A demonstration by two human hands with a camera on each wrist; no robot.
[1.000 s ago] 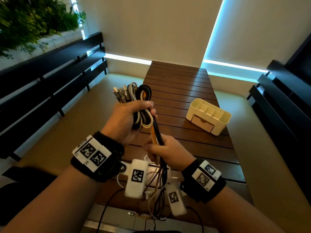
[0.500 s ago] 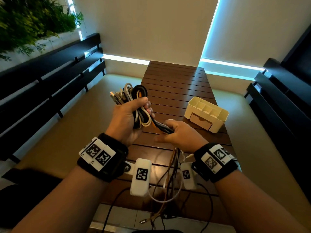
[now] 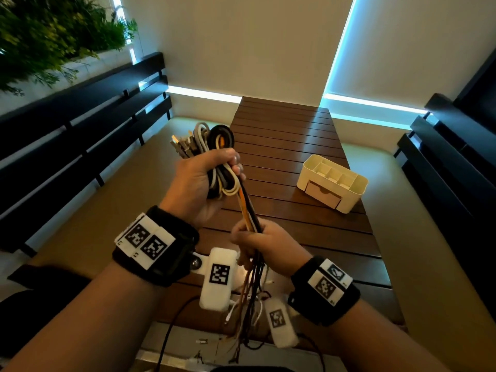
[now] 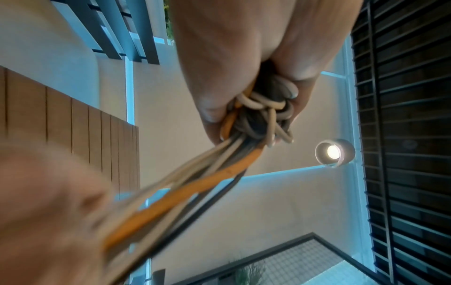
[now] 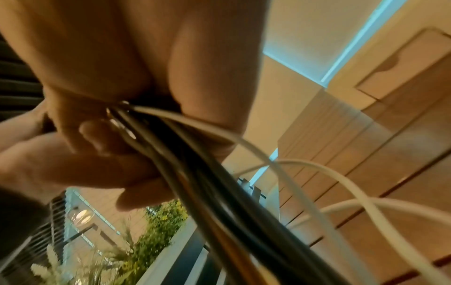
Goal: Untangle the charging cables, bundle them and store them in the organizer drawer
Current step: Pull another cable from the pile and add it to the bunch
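Cables: the coiled bundle of charging cables [image 3: 214, 159] sits in my left hand [image 3: 200, 181], raised above the near left edge of the table; the loops poke out above my fingers and the metal plugs [image 3: 181, 147] fan out to the left.
Strands: from the coil, orange, black, white and grey strands [image 3: 248, 208] run down and to the right, straight into my right hand [image 3: 264, 245], just below and close to my left.
Loose ends: below my right hand the tails [image 3: 248, 312] hang down past the table's near edge.
Organizer: the cream organizer [image 3: 332, 183] stands on the table to the right, well apart from both hands, its drawer [image 3: 323, 194] closed and facing me.
Surface: a dark brown slatted wooden table [image 3: 284, 135], long and narrow, running away from me.
Room: pale walls with blue-lit strips, black slatted benches [image 3: 80, 116] on both sides, green plants [image 3: 53, 30] upper left.
Left hand: my fingers are curled tight round the coil [image 4: 263, 113]; in the wrist view the loops bulge out between fingers and palm.
Right hand: my fingers [image 5: 102, 167] are wrapped round the strands [image 5: 195, 173], thumb pressing them in; the wrist view is blurred.
Wrists: 2 black bands with white markers.
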